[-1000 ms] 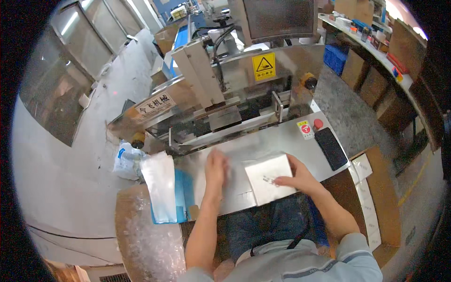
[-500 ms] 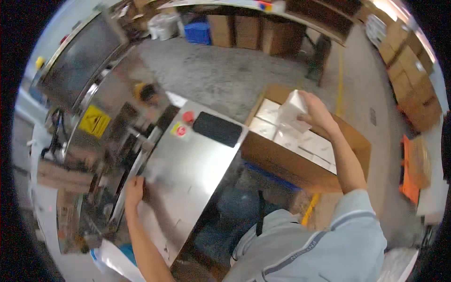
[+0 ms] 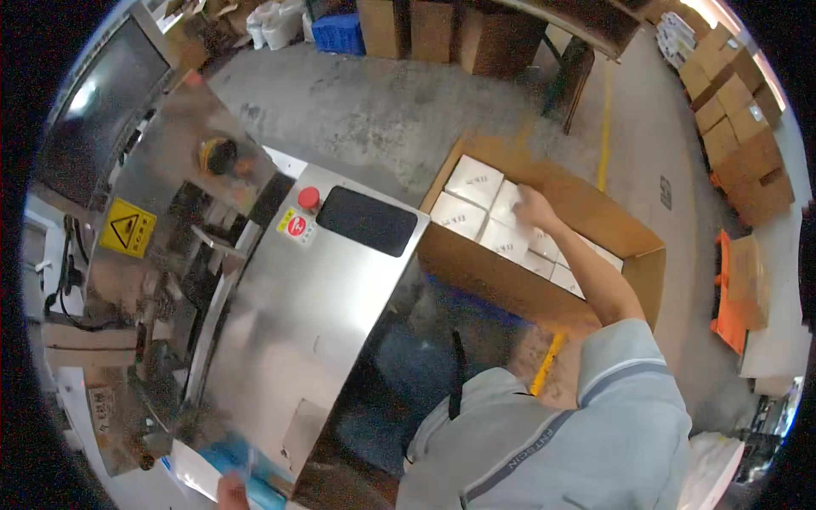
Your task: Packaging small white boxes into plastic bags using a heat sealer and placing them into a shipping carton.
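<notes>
Several white square boxes (image 3: 473, 180), with dark marks on top, sit in rows inside an open brown carton (image 3: 501, 270). My right hand (image 3: 535, 209) is down in the carton, at the edge of a white box in the far row; motion smears its fingers, so its grip is unclear. Low at the left, my left hand (image 3: 231, 491) shows only in part at the picture's lower edge, beside a blue and white plastic bag (image 3: 242, 463). Its fingers are blurred, and whether it grips the plastic cannot be made out.
A steel machine top (image 3: 293, 293) with a red button (image 3: 308, 198) and a dark phone-like slab (image 3: 367, 221) stands left of the carton. A yellow warning sign (image 3: 128, 228) is on the machine. Stacked cartons (image 3: 739, 136) and an orange pallet jack (image 3: 725, 293) stand right.
The white box that my right hand held raised is down among the others in the carton. My left hand has left the machine top and moved down toward the plastic bag.
</notes>
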Demonstrator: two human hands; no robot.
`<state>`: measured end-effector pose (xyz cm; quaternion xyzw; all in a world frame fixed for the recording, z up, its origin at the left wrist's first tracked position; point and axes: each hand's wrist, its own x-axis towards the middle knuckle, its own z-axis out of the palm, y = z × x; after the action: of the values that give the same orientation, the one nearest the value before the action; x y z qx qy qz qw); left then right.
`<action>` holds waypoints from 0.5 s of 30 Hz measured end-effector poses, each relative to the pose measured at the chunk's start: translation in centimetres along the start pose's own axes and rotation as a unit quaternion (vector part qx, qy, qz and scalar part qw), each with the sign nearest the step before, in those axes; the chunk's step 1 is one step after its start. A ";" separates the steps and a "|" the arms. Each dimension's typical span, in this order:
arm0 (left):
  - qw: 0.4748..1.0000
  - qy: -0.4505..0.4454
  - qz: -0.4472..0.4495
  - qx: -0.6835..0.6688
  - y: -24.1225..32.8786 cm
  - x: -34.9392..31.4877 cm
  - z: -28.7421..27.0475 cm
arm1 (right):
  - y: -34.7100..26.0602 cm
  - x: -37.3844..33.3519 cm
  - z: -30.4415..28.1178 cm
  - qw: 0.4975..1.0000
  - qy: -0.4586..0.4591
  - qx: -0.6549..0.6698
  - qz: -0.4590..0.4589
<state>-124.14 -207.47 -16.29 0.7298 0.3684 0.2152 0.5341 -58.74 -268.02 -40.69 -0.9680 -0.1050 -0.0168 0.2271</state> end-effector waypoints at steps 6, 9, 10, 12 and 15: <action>0.979 0.049 -0.021 0.199 -2.9 -2.4 -4.3 | -7.8 0.3 -1.6 0.929 -0.127 0.329 0.114; 0.943 0.094 -0.046 0.317 -5.1 -5.7 -6.9 | -8.0 1.5 -2.0 0.942 -0.143 0.303 0.020; 0.920 0.128 -0.068 0.365 -5.4 -8.7 -8.9 | -11.1 0.9 -2.6 0.933 -0.143 0.331 0.014; 0.868 0.199 -0.121 0.438 -5.4 -10.1 -10.0 | -15.1 0.4 -4.7 0.922 -0.148 0.357 -0.008; 0.918 0.321 -0.098 0.213 -9.4 -4.0 -13.6 | -21.2 -0.2 -4.8 0.897 -0.198 0.382 -0.098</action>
<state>-139.20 -200.58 -20.23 0.6782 0.6270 0.3010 0.2372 -63.34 -251.61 -27.18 -0.7750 -0.2408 0.1946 0.5509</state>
